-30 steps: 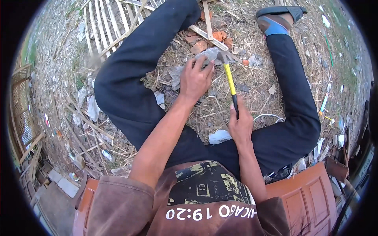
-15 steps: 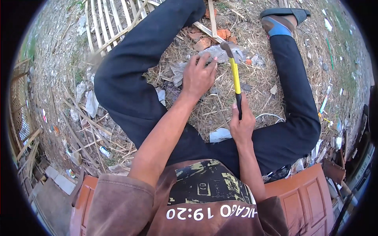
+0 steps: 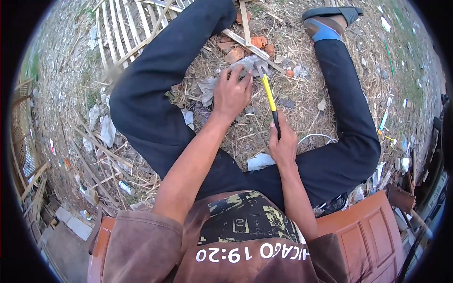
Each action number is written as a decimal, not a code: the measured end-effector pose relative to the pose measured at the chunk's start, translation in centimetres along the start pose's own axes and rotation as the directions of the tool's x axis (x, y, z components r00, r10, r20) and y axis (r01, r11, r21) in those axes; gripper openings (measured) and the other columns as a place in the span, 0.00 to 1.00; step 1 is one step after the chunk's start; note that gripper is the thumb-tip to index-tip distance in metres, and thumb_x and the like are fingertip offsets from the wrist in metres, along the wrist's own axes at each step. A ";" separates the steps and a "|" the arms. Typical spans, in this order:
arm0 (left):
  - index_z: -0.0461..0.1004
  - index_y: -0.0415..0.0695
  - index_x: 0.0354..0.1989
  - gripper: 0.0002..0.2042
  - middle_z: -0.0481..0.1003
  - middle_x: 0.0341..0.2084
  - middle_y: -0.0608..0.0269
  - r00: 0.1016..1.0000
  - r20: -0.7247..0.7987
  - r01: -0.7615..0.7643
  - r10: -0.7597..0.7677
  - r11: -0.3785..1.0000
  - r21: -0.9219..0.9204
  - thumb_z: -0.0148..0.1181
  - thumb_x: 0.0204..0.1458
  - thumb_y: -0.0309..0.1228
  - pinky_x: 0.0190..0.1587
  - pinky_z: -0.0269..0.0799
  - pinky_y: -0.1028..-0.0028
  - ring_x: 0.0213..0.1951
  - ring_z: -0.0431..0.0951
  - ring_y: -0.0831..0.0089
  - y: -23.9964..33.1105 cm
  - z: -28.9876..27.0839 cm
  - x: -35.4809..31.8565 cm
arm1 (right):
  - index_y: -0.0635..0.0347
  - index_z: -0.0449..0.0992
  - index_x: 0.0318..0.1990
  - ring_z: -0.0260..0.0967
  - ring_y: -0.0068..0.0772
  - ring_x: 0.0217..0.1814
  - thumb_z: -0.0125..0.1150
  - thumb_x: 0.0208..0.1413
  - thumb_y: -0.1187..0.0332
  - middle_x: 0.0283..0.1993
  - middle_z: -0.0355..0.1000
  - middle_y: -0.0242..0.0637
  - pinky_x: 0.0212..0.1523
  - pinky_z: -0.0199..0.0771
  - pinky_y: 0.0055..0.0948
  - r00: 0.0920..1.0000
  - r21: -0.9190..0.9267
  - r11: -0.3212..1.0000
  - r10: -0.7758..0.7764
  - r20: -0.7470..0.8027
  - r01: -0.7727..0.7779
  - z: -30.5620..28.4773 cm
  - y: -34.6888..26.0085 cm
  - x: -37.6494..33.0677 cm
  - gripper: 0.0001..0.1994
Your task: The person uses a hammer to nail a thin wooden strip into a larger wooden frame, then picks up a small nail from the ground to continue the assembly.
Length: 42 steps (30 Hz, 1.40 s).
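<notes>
My right hand [image 3: 284, 144] is closed round the black grip of a hammer [image 3: 268, 92] with a yellow shaft. The hammer's head is at a light grey, stone-like piece [image 3: 255, 63] on the ground; whether it touches cannot be told. Beside it, my left hand [image 3: 232, 92] is palm down with bent fingers at the piece's near left edge. What those fingers hold is hidden. A crumpled grey scrap [image 3: 206, 89] lies just left of this hand. Beyond the grey piece are broken orange brick pieces [image 3: 234, 54] and a wooden strip [image 3: 245, 23].
My black-trousered legs [image 3: 151, 89] bend round the work spot on dry straw and litter. A slatted wooden frame [image 3: 115, 33] lies at the far left. A white scrap [image 3: 260, 162] is near my lap. A brown panelled door [image 3: 363, 236] lies behind me at right.
The hammer's head has come down and left to the grey piece. My left hand has stayed beside that piece, its fingers drawn closer together. The whole view has shifted slightly.
</notes>
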<state>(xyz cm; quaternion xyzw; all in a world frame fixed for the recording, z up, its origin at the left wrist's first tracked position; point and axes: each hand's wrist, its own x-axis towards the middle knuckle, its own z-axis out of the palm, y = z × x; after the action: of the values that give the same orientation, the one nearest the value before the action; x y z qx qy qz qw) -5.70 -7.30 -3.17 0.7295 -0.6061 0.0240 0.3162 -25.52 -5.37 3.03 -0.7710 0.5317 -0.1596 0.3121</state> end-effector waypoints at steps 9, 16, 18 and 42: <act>0.83 0.46 0.44 0.13 0.75 0.47 0.62 0.998 0.045 0.036 -0.035 0.999 -0.023 0.66 0.48 0.29 0.46 0.74 0.64 0.47 0.72 0.58 0.6 -0.4 0.4 | 0.63 0.70 0.60 0.79 0.53 0.38 0.58 0.60 0.74 0.39 0.77 0.52 0.37 0.76 0.43 0.994 0.113 0.992 -0.046 -0.097 0.057 0.0 0.2 -0.3 0.20; 0.83 0.47 0.44 0.13 0.75 0.47 0.62 0.998 0.039 0.040 -0.040 0.999 -0.020 0.65 0.48 0.28 0.45 0.74 0.64 0.46 0.71 0.59 0.5 -0.2 0.1 | 0.65 0.69 0.60 0.79 0.50 0.36 0.58 0.60 0.73 0.36 0.77 0.53 0.34 0.75 0.39 0.993 0.174 0.983 -0.040 -0.107 0.058 -0.6 -0.8 -0.4 0.21; 0.83 0.47 0.44 0.13 0.75 0.47 0.63 0.999 0.033 0.024 -0.024 1.000 -0.017 0.65 0.49 0.28 0.45 0.74 0.64 0.46 0.71 0.59 0.5 -0.1 0.2 | 0.66 0.69 0.60 0.78 0.50 0.35 0.58 0.60 0.73 0.35 0.77 0.53 0.34 0.75 0.39 0.995 0.188 0.982 0.001 -0.095 0.017 -0.8 -1.1 -0.6 0.20; 0.83 0.47 0.40 0.10 0.75 0.48 0.62 0.996 0.057 0.064 -0.062 0.998 -0.028 0.66 0.48 0.30 0.45 0.74 0.63 0.48 0.71 0.57 0.5 -0.4 0.1 | 0.58 0.70 0.61 0.77 0.52 0.34 0.59 0.59 0.73 0.37 0.77 0.50 0.32 0.75 0.43 0.991 0.022 0.996 -0.080 -0.103 0.083 -0.3 -0.9 -0.5 0.22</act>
<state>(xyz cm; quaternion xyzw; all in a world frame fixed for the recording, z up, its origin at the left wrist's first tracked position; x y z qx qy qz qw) -6.00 -7.18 -2.56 0.7438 -0.5916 -0.0155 0.3107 -25.26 -4.77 3.83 -0.7788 0.5130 -0.2182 0.2877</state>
